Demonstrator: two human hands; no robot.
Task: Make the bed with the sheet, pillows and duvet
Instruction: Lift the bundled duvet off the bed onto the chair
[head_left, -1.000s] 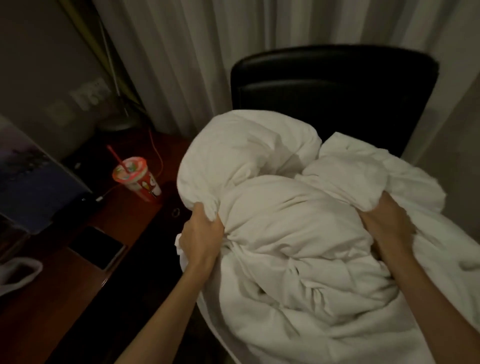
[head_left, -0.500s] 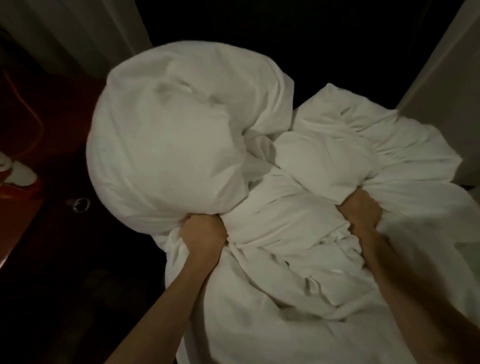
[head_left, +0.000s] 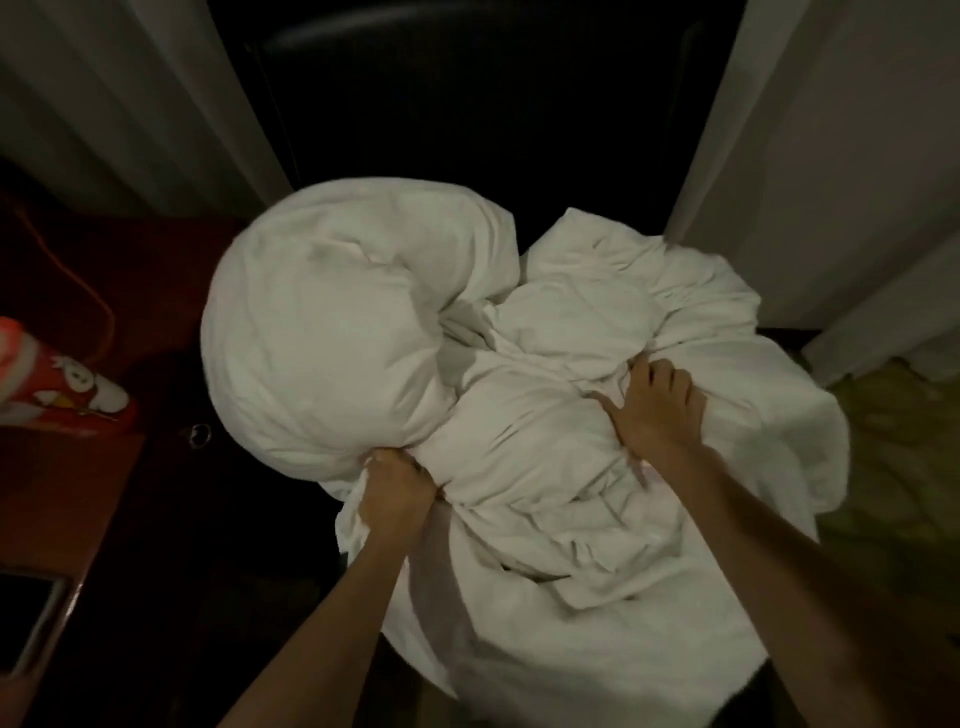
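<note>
A bulky white duvet (head_left: 332, 332) lies bunched in a heap on a black chair (head_left: 467, 104), its folds spilling down toward me. My left hand (head_left: 397, 491) grips a fistful of the fabric under the big rounded bulge at the left. My right hand (head_left: 657, 402) lies on the heap's right side with its fingers dug into the folds, thumb spread to the left. No pillows are in view, and I cannot tell a separate sheet apart from the white mass.
A reddish wooden desk (head_left: 62, 499) stands at the left with a red-and-white cup (head_left: 57, 387) lying on it, an orange cable (head_left: 98, 306) and a dark phone (head_left: 26, 623). Pale curtains (head_left: 130, 104) hang behind. A greenish patterned surface (head_left: 898, 467) shows at the right.
The view has tilted down and closed in on the heap. My right hand has loosened from a tight fist to fingers spread into the folds. My left hand keeps its grip.
</note>
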